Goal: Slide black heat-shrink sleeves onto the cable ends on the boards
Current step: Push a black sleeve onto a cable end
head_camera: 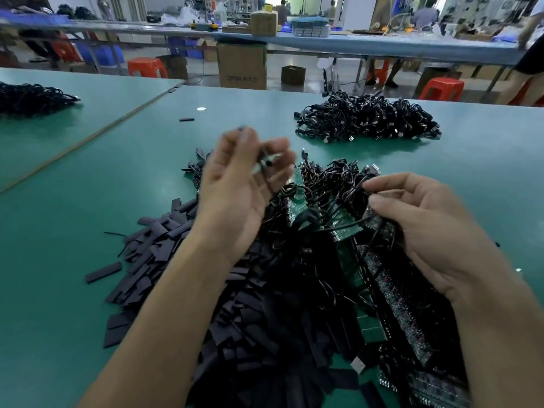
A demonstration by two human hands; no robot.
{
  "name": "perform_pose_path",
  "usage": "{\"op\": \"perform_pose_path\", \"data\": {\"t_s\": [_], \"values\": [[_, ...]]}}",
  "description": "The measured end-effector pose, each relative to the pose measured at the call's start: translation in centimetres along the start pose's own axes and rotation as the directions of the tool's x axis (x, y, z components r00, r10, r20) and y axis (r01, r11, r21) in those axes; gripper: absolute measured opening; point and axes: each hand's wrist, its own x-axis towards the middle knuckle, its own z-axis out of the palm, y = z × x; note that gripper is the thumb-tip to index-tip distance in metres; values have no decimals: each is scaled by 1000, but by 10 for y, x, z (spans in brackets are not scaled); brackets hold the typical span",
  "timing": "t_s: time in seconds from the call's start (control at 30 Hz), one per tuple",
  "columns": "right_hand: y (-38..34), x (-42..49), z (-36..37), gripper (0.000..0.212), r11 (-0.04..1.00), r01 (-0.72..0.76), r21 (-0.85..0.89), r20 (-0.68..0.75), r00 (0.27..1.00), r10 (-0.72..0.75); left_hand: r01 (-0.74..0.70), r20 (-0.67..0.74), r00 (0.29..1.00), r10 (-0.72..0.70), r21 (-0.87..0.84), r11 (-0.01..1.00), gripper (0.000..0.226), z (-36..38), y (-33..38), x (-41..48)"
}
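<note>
The sleeves [160, 247] lie in a big loose pile on the table [73, 178], beside and under the left arm, and the pile reaches to the boards [347, 223], which lie in the middle under a tangle of cables [326, 178]. A sleeve is, I judge, very light, flat and soft, so it will close when it is pressed on its faces. It is better to pinch it by its two edges near one mouth, so that the mouth opens for the cable. The cables look thin and springy and the boards thin and easy to damage, so one should hold a cable close to its end and not pull hard on the joint. The left hand [235, 195] is raised over the pile. Its thumb and fingers pinch a cable end [266, 164], but this part is blurred and I cannot tell if a sleeve is on it. The right hand [426, 231] has its fingers curled round some cables at the right side of the boards. Further on the table are a far heap [368, 119] of coiled cables, a left heap [29, 98] and one stray sleeve [187, 119]. The tangle itself stands in the way: loops cross each other and can catch on a lifted end.
</note>
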Motion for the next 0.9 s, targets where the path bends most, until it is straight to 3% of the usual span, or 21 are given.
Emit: {"op": "perform_pose_path", "data": {"t_s": [0.07, 0.13, 0.2, 0.3, 0.43, 0.57, 0.73, 0.83, 0.9], "values": [[4, 1, 0, 25, 939, 7, -344, -184, 980, -75, -186, -236, 951, 201, 86, 979, 11, -3, 12, 1], [4, 0, 0, 23, 852, -18, -524, -251, 959, -134, -279, -383, 838, 389, 312, 908, 10, -7, 20, 2], [3, -2, 2, 22, 723, -80, -686, -278, 948, -159, -295, -398, 764, 507, 484, 824, 12, -10, 25, 2], [-4, -11, 17, 28, 525, -118, -843, -277, 932, -236, -318, -287, 729, 622, 662, 679, 18, -13, 26, 3], [-14, -26, 51, 20, 548, 288, -785, 55, 914, -402, -334, -172, 742, 647, 743, 580, 14, -16, 22, 5], [1, -32, 88, 20, 527, 508, -681, 430, 860, -274, -301, -116, 781, 614, 791, 533, 15, -19, 16, 7], [25, -26, 120, 33, 450, 591, -669, 591, 791, -160, -175, -145, 842, 519, 837, 519, 33, -17, 10, 8], [34, -23, 127, 30, 374, 610, -699, 618, 778, -114, -176, -100, 854, 510, 868, 465, 36, -12, 10, 5], [37, -22, 126, 24, 379, 606, -699, 620, 778, -101, -192, -77, 855, 513, 872, 451, 35, -10, 9, 4]]}}
